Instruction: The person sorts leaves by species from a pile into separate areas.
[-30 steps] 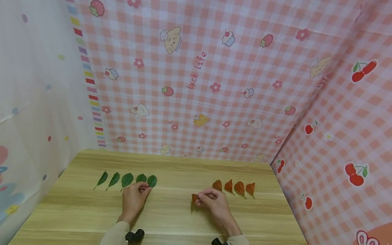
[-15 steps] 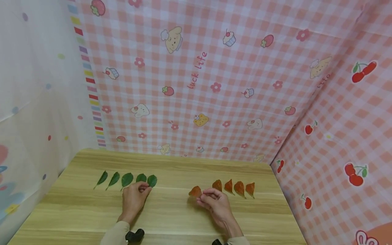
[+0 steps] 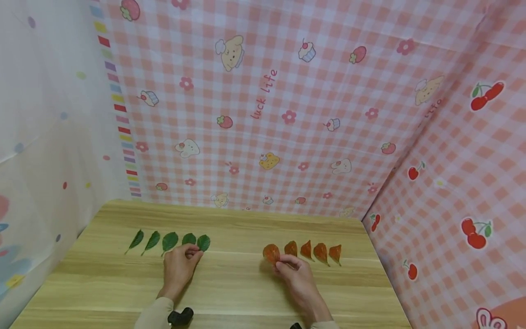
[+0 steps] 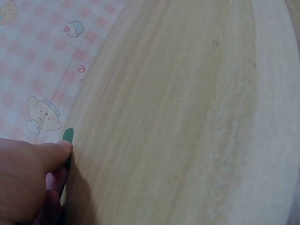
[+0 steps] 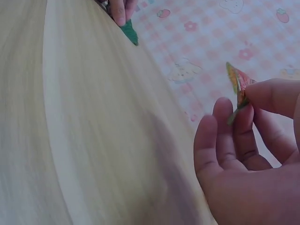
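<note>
My right hand (image 3: 297, 278) pinches an orange-red leaf (image 3: 271, 253) between thumb and fingers, just left of a row of similar orange leaves (image 3: 320, 252). In the right wrist view that leaf (image 5: 239, 82) is seen nearly edge-on, with its short stem pointing down past the fingers. On the left side, my left hand (image 3: 178, 267) pinches the lower end of the rightmost green leaf (image 3: 203, 242) in a row of green leaves (image 3: 170, 241). Only the tip of this green leaf (image 4: 68, 134) shows past the thumb in the left wrist view.
The rows lie on a light wood-grain table (image 3: 234, 292). A pink checked cloth (image 3: 246, 137) hangs behind it, with another cherry-print cloth (image 3: 448, 219) on the right and a pale dotted one (image 3: 49, 137) on the left. Black wrist straps sit at both sleeves.
The orange leaf in my right hand has turned from edge-on to face-on and moved up and right toward the orange row. My left hand has stayed at the green leaf.
</note>
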Demonstrator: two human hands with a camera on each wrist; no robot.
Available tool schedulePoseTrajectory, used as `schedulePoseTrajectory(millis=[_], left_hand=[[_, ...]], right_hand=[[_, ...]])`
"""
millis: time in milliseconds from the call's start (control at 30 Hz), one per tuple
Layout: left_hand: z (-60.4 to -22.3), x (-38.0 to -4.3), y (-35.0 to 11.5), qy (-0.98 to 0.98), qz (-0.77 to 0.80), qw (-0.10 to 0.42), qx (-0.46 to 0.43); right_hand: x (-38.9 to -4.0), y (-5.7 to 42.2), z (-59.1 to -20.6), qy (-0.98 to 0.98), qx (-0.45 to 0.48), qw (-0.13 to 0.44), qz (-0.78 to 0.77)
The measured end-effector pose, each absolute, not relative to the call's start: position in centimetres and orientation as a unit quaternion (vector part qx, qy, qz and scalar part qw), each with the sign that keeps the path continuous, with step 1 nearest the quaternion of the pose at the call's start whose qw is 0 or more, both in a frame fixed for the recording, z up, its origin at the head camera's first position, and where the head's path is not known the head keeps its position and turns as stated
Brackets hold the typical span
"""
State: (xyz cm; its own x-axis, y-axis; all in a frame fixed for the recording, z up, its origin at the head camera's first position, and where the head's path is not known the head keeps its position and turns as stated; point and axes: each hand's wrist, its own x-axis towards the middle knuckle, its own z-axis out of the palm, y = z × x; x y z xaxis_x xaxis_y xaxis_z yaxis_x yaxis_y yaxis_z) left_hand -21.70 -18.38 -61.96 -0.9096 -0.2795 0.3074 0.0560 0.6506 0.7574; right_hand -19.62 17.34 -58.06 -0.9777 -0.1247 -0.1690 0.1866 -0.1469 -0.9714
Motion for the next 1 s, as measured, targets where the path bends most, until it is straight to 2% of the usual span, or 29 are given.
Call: schedulePoseTrajectory(millis=[467, 667, 1000], left_hand=[[-61.8, -21.5, -18.5, -0.883, -0.416, 0.207, 0.059], [-62.0, -21.6, -18.5, -0.883, -0.419, 0.205, 0.057], [-62.1, -21.7, -18.6, -0.882, -0.42, 0.208, 0.054]], right_hand=[[-18.5, 23.0, -55.5, 0.775, 0.023, -0.012, -0.631], [-18.0, 26.3, -54.6, 0.796, 0.054, -0.064, -0.6], [-18.2, 32.4, -54.3, 0.822, 0.139, -0.063, -0.55]])
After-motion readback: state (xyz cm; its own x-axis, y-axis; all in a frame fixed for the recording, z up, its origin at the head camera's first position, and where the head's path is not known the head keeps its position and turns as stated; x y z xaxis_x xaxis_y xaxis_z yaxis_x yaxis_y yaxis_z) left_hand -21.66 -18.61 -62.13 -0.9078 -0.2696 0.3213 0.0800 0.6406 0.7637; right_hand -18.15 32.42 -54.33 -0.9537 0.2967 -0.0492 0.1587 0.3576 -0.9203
